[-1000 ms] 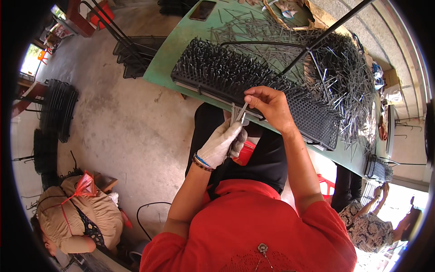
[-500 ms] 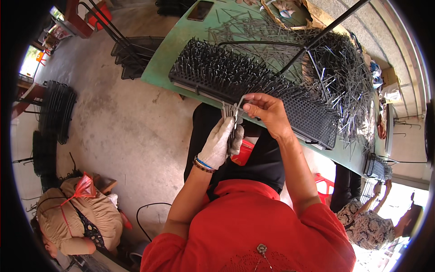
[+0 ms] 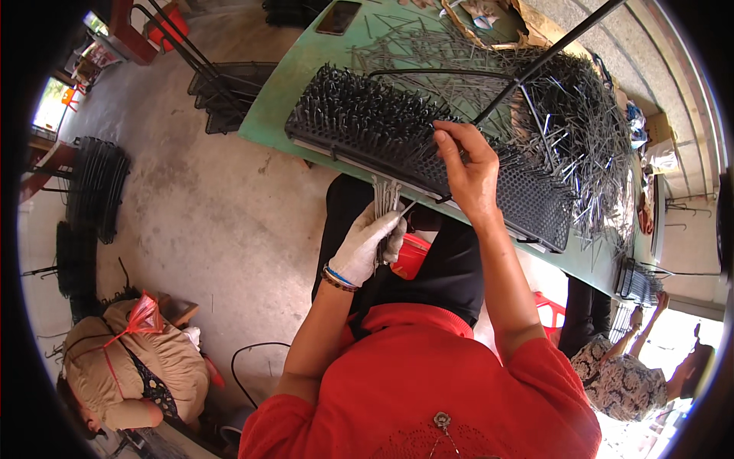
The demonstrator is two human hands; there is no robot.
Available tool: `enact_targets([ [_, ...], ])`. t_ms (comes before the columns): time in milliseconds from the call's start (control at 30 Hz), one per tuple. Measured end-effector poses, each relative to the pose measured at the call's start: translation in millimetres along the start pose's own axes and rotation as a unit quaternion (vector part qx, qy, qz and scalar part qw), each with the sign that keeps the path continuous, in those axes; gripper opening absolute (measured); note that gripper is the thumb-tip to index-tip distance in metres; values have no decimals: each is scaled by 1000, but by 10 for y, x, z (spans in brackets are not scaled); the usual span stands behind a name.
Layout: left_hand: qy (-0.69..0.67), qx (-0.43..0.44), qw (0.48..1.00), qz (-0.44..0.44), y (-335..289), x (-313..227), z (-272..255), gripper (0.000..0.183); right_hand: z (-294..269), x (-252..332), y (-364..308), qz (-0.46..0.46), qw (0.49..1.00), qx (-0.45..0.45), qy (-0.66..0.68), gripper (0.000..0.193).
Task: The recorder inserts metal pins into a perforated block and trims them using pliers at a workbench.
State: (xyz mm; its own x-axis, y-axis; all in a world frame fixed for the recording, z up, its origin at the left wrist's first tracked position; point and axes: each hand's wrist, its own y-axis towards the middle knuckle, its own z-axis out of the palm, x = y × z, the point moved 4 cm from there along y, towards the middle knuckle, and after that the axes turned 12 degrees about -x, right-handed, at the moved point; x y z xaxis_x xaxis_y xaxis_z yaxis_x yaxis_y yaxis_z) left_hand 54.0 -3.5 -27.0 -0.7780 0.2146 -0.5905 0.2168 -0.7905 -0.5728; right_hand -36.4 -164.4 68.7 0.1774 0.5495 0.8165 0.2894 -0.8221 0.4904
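- Held over lap, just short of tray: bundle of thin metal rods [image 3: 387,196], long axis running roughly away from body, ends toward tray's near edge.
- Wrapped closed around bundle with gloved left hand [image 3: 363,243]; one rod [image 3: 409,207] angled out to the right.
- Just right of left hand, between black-trousered legs: red container [image 3: 410,256].
- Raised over tray with bare right hand [image 3: 475,172], nearer of the two hands to it; thumb and forefinger bent, tips close together. Cannot tell if anything pinched between.
- From right hand to bundle: leftward and back toward body, hands apart but near.
- Under right fingertips: perforated black tray [image 3: 535,206], long axis slanting from upper left to lower right across front of body, roughly crosswise to bundle.
- Packed with upright dark rods [image 3: 344,107] toward left end; perforated mesh showing toward right end.
- Along tray's near side: edge of green worktop [image 3: 267,103], between left hand and tray.
- Behind right hand: black metal bar [image 3: 569,44] slanting over, limiting room that way.
- Beyond tray: tangled pile of loose rods [image 3: 585,115]; smartphone [image 3: 339,18] at far left.
- Left of worktop: black mesh racks [image 3: 237,88], concrete floor [image 3: 206,199].
- Far right: co-worker in patterned shirt [image 3: 621,379].
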Motion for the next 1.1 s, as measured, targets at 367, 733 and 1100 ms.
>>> enact_targets([
  [367, 37, 36, 998, 18, -64, -77, 4, 20, 164, 15, 29, -97, 994, -16, -39, 15],
  [733, 35, 80, 996, 13, -70, -106, 7, 20, 285, 22, -88, -240, 958, 2, -157, 18],
  [1100, 34, 73, 997, 12, -76, -142, 0, 21, 300, 137, -74, -281, 934, 55, -215, 17],
])
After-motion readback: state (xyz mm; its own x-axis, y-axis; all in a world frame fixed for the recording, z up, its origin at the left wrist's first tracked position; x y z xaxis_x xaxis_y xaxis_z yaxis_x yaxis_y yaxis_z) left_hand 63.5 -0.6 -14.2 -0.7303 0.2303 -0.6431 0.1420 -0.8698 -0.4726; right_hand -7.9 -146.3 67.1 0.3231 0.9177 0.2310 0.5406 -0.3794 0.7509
